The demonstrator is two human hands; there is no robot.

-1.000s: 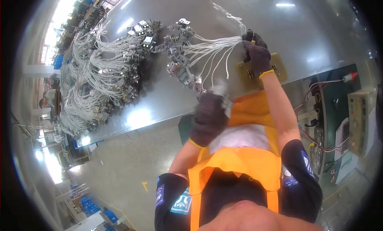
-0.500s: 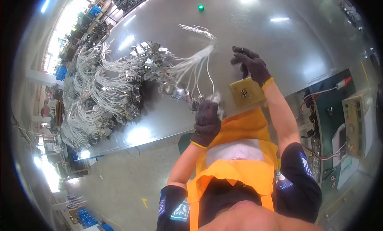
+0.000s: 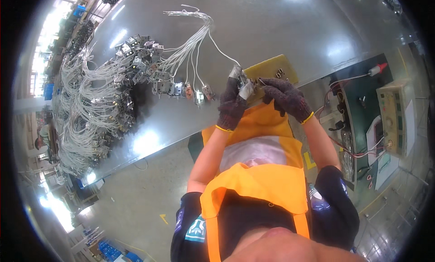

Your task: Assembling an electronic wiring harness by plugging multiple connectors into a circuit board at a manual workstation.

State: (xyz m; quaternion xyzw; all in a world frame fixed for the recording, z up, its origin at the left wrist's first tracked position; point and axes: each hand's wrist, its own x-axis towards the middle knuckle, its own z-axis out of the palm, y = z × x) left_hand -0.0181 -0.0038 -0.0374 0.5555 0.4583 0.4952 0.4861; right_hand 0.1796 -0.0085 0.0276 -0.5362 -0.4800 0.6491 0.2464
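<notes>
My left hand (image 3: 231, 105), in a dark knit glove with a yellow cuff, is closed round a small silver metal part (image 3: 243, 84) above the table's near edge. One white wire (image 3: 224, 53) runs from that part to a loose wire bundle (image 3: 197, 38). My gloved right hand (image 3: 287, 99) is just to the right, its fingertips pinched together beside the part. Whatever they hold is too small to make out. A brass-coloured plate (image 3: 267, 66) with small dark fittings (image 3: 280, 73) in its middle lies behind both hands, partly covered by them.
More wired metal parts (image 3: 165, 87) lie left of my hands, beside a large heap of white wires (image 3: 84, 110) and metal parts. A beige box with controls (image 3: 393, 121), a red-tipped lead (image 3: 377, 70) and scissors (image 3: 370, 182) are at the right. The grey metal table (image 3: 272, 26) extends behind.
My left hand has lifted the metal part up towards the plate, its wire trailing. My right hand has come down and left to meet it. The whole view has shifted slightly.
</notes>
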